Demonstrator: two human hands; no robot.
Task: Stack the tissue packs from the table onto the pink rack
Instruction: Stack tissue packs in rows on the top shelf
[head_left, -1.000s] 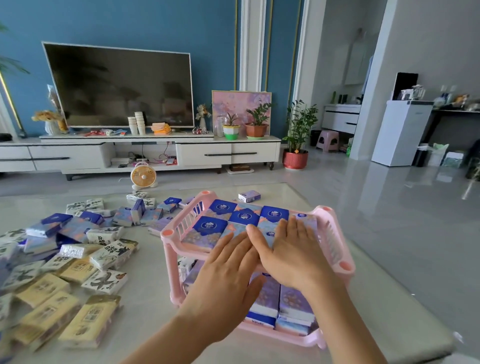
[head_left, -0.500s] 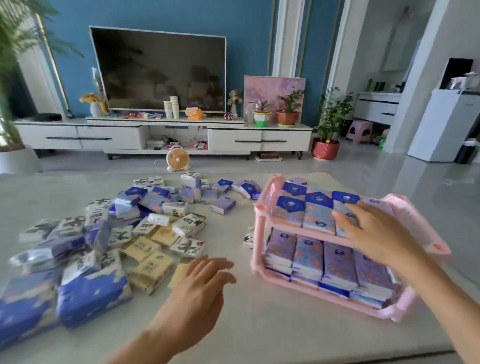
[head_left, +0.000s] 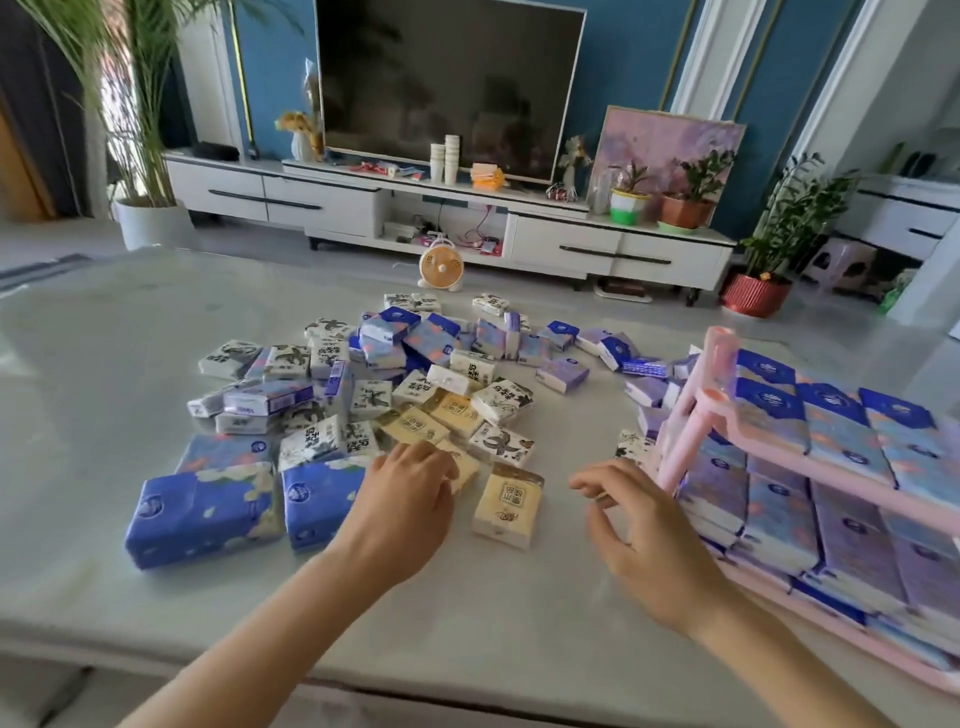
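- So a second ago both hands were pressed flat on the top tier of the pink rack (head_left: 693, 410). Half a second ago the left one had already peeled off toward the pile, and now both are off the rack and down over the counter (head_left: 519, 613).
- My read: that layer is patted down and done, and it's back to fetching more.
- The rack sits at the right edge of the counter, and both tiers look full of blue and purple packs.
- Still plenty to go. The loose tissue packs (head_left: 415, 384) are spread across the middle of the counter toward the far edge, with two big blue packs (head_left: 205, 512) at the pile's near-left side.
- The left hand (head_left: 405, 499) is at the near side of the pile, fingers curled down onto a yellow pack (head_left: 464, 467). It's touching it for sure, but the hand covers the contact, so I can't tell if the grip has actually closed on it.
- A second yellow pack (head_left: 506, 512) lies just beside that hand, untouched.
- The right hand (head_left: 644, 530) hovers just beside the rack's near-left post. Its grip is loose and half open, thumb and fingers apart, with nothing in it.
- Guessing the yellow ones go up next.
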